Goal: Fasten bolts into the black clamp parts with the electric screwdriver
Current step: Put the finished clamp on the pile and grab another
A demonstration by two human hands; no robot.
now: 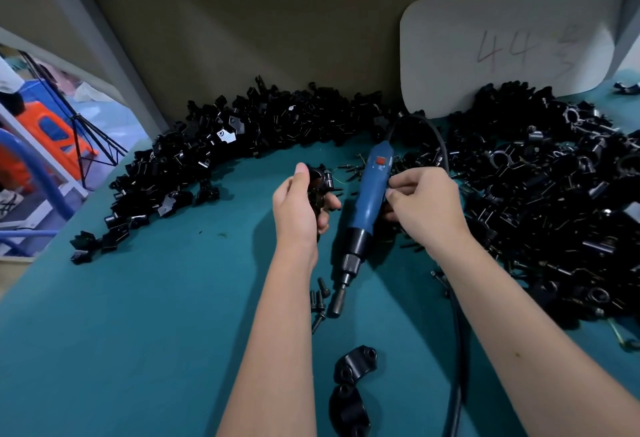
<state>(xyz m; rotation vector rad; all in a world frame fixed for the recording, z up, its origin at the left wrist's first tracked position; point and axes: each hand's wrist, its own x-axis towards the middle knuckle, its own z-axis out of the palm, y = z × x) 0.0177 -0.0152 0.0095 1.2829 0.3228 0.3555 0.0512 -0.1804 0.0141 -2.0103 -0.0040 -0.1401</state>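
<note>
My left hand (300, 206) grips a black clamp part (319, 183) a little above the teal table. The blue electric screwdriver (367, 206) lies on the table between my hands, its bit tip (336, 302) pointing toward me. My right hand (424, 204) is beside the screwdriver's blue body with curled fingers that touch it; something small and dark may be pinched under them, but I cannot make it out. A few loose black bolts (319, 299) lie by the bit. Two black half-clamp pieces (353, 386) lie near the front edge.
A long heap of black clamp parts (221, 149) curves along the back left. A bigger heap of clamps and bolts (554, 201) fills the right. The screwdriver's black cable (457, 350) runs under my right forearm. A white card marked 44 (505, 45) leans on the back wall.
</note>
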